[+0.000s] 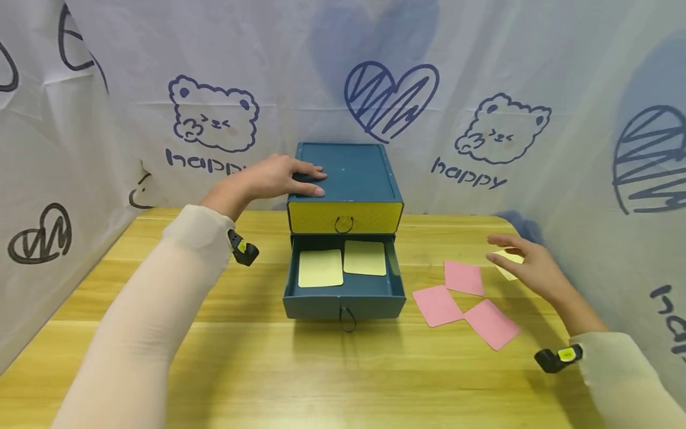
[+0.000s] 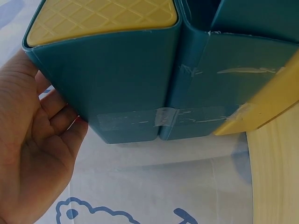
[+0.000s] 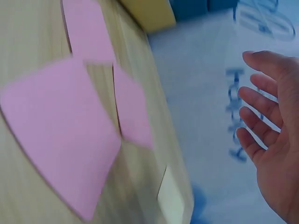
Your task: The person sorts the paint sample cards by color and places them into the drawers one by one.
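Observation:
A blue two-drawer box (image 1: 348, 173) stands at the back of the table. My left hand (image 1: 278, 177) rests on the left side of its top, fingers extended; in the left wrist view the hand (image 2: 42, 135) lies along the box's edge. The lower drawer (image 1: 343, 307) is pulled out, and two yellow sticky notes (image 1: 320, 268) lie flat in it. My right hand (image 1: 530, 268) is above the table at the right, fingers loosely bent and holding nothing. Partly behind it lies a yellow sticky note (image 1: 509, 262). Three pink sticky notes (image 1: 463, 277) lie just left of that hand.
The upper drawer (image 1: 316, 217) has a yellow front with a dark loop pull and is closed. A white curtain (image 1: 300, 71) with bear and heart drawings hangs behind and beside the wooden table (image 1: 241, 357).

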Demonstrator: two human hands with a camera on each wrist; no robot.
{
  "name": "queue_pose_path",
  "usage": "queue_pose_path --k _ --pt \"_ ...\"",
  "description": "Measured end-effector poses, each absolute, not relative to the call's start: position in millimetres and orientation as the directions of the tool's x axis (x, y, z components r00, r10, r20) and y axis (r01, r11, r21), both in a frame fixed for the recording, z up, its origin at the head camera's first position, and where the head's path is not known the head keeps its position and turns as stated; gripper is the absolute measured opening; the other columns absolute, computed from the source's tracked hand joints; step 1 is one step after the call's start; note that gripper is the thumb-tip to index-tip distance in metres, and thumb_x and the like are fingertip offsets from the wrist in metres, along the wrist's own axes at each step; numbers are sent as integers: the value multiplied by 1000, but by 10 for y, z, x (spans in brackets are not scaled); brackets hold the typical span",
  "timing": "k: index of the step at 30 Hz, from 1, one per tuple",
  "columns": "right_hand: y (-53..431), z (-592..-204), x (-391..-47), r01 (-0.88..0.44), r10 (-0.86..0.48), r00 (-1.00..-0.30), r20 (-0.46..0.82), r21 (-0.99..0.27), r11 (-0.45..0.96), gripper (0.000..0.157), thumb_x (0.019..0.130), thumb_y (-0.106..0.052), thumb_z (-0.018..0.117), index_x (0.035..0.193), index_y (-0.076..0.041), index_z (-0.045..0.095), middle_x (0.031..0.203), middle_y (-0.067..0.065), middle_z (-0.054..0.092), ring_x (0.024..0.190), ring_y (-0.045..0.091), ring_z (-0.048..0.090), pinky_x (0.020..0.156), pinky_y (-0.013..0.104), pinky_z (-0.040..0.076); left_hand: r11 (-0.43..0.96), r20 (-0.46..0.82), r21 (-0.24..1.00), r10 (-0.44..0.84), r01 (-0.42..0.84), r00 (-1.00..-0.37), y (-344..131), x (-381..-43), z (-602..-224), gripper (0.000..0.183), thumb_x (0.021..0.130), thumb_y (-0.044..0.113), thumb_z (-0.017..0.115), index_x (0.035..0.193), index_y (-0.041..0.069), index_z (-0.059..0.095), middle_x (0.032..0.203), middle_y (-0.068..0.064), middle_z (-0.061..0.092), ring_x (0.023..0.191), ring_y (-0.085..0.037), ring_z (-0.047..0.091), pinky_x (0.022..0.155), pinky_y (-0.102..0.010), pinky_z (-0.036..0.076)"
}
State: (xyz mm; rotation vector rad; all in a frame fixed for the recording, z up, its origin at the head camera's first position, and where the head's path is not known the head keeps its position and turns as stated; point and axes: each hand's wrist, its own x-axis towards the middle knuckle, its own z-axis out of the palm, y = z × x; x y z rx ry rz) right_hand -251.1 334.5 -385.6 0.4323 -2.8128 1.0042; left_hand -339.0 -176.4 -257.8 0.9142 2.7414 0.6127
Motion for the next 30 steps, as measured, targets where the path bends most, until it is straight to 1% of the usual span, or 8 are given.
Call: queue_pose_path --k 4,9,12,15,19,25,30 --pt "3587 -3988 -2602 -254 -180 -967 179 -626 737 60 96 -37 63 142 -2 49 138 24 50 126 49 42 98 64 36 729 -43 434 604 530 -796 -1754 -3381 -2561 65 90 59 60 145 24 51 153 6 38 145 -25 25 114 -50 26" --pt "3820 -4196 -2708 -186 -142 -983 120 -618 764 71 96 -38 63 147 4 39 145 30 39 128 54 35 100 65 33 734 -50 428 601 527 -797 -1740 -3375 -2544 65 91 58 60 145 25 50 153 6 38 145 -25 24 114 -50 25" --pt "3937 -4348 -2776 -156 -118 -988 102 -593 790 74 95 -40 65 146 5 38 145 33 37 128 56 33 100 66 32 736 -52 424 602 528 -797 -1742 -3371 -2540 65 90 59 60 145 25 50 153 7 38 145 -25 24 115 -50 25" --pt "4021 -4469 -2835 -124 -90 -992 89 -565 815 78 92 -42 67 146 7 37 144 37 35 129 58 30 101 68 28 738 -46 419 599 529 -799 -1745 -3378 -2549 64 90 58 60 145 25 51 153 7 38 145 -25 24 115 -50 25" --pt "4104 -4542 -2916 -87 -60 -996 67 -562 823 89 90 -44 70 148 10 30 144 42 29 131 60 25 103 70 22 734 -30 417 600 535 -800 -1738 -3382 -2558 64 90 59 60 144 25 52 153 8 39 145 -24 26 114 -49 26" --pt "4179 -4650 -3061 -55 -48 -998 28 -569 821 101 89 -49 68 153 7 15 148 41 21 133 61 20 104 71 19 734 -32 422 598 532 -801 -1744 -3365 -2560 63 90 57 61 144 25 52 152 7 39 144 -24 26 114 -48 27" --pt "4177 -4757 -3178 -23 -26 -1000 2 -537 843 105 89 -57 64 154 5 10 148 42 21 131 61 22 102 71 23 735 -24 423 594 531 -804 -1751 -3337 -2570 63 90 56 62 143 24 53 152 6 40 144 -25 27 114 -49 27"
